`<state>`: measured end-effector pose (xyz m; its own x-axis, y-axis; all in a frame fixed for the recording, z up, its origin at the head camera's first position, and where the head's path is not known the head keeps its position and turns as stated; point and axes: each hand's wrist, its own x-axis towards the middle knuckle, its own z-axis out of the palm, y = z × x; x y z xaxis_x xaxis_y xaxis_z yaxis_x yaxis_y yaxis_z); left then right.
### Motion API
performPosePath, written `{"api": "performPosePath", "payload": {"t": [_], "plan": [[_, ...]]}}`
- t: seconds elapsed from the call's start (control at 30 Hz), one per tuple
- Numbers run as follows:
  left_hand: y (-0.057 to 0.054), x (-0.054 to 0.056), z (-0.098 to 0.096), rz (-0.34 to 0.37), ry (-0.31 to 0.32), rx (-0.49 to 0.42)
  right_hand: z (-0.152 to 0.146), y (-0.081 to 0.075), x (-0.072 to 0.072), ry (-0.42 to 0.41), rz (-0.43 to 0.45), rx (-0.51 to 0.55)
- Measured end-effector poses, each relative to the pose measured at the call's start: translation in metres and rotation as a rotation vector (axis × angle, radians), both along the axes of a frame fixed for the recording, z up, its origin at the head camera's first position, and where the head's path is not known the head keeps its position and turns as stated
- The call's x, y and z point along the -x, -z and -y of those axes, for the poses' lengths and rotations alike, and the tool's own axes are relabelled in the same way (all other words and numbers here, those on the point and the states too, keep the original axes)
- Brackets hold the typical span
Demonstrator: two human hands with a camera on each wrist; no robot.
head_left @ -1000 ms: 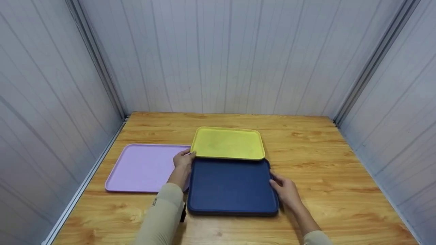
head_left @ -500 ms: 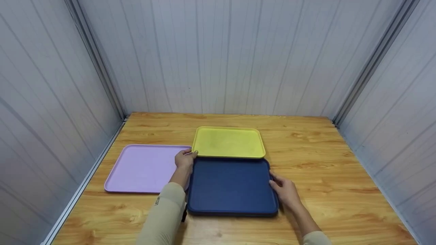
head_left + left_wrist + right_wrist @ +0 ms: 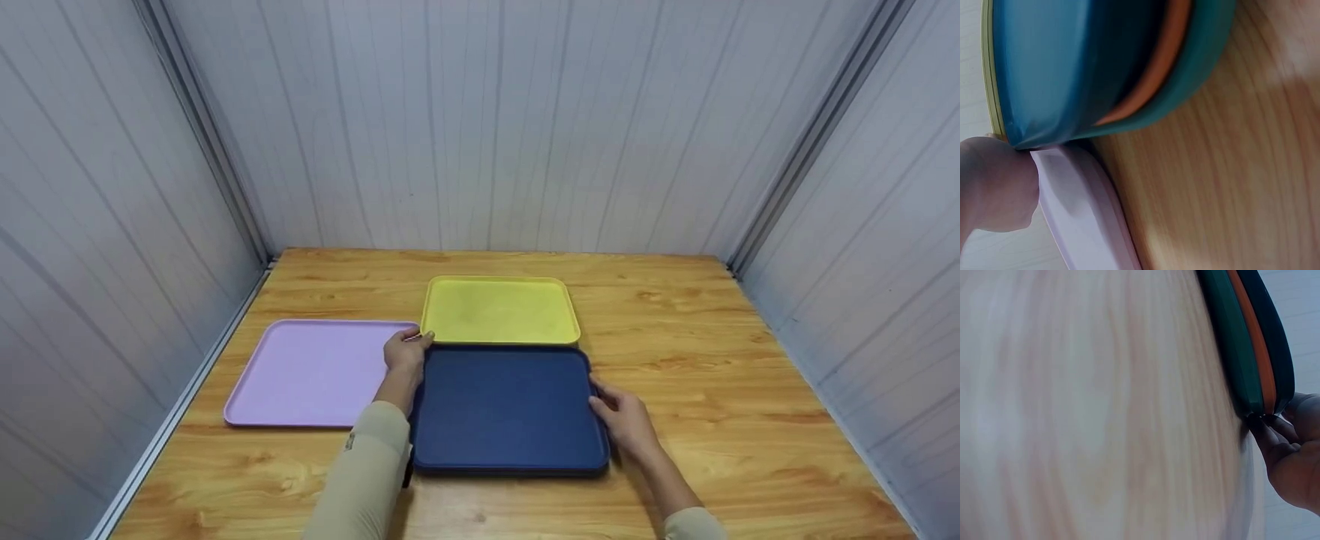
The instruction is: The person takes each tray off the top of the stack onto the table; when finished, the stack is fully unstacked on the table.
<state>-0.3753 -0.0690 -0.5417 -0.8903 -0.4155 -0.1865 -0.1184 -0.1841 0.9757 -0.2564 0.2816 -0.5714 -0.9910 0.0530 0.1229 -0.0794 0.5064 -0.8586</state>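
A yellow tray (image 3: 501, 310) lies behind a blue tray (image 3: 510, 409), their edges meeting. The blue tray tops a stack, with an orange tray (image 3: 1258, 349) and a green tray (image 3: 1230, 343) under it. At the yellow tray's near left corner, my left hand (image 3: 406, 352) pinches the rim, thumb inward; its fingertips are partly hidden. My right hand (image 3: 628, 424) grips the stack's right edge, thumb at the blue rim and fingers at the lower trays. To the left lies a purple tray (image 3: 319, 375), partly covered by my left hand and forearm.
Everything lies on a wood-grain table (image 3: 705, 405). Pale panel walls (image 3: 480, 127) enclose it at the back and on both sides, with metal posts in the corners. Table surface shows right of the stack and along the front.
The yellow tray's near edge has shifted slightly back, showing more of the blue tray's far rim. Both hands keep their places, and the head view has turned a little.
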Motion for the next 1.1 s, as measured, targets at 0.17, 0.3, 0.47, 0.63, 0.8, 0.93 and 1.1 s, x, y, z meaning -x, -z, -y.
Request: {"api": "performPosePath", "payload": {"t": [0.17, 0.3, 0.47, 0.63, 0.8, 0.93, 1.1], "plan": [[0.0, 0.0, 0.001, 0.012, 0.042, 0.009, 0.0, -0.001, 0.0, 0.004, 0.004, 0.012], [-0.002, -0.002, 0.002, 0.036, 0.068, 0.034, 0.001, -0.001, -0.001, -0.004, 0.044, 0.025], [-0.007, -0.005, 0.0, 0.036, 0.097, 0.106, 0.002, -0.001, 0.0, 0.0, 0.06, 0.039], [-0.01, -0.008, 0.0, 0.044, 0.102, 0.187, 0.002, 0.0, 0.002, -0.001, 0.041, 0.028], [-0.01, -0.017, 0.006, 0.072, 0.162, 0.3, 0.001, 0.0, 0.001, -0.007, 0.044, 0.032], [-0.009, -0.022, 0.007, 0.047, 0.214, 0.415, 0.0, -0.001, 0.001, -0.007, 0.027, 0.028], [-0.005, -0.02, 0.008, 0.01, 0.23, 0.517, 0.001, -0.001, 0.0, 0.0, 0.013, 0.017]]}}
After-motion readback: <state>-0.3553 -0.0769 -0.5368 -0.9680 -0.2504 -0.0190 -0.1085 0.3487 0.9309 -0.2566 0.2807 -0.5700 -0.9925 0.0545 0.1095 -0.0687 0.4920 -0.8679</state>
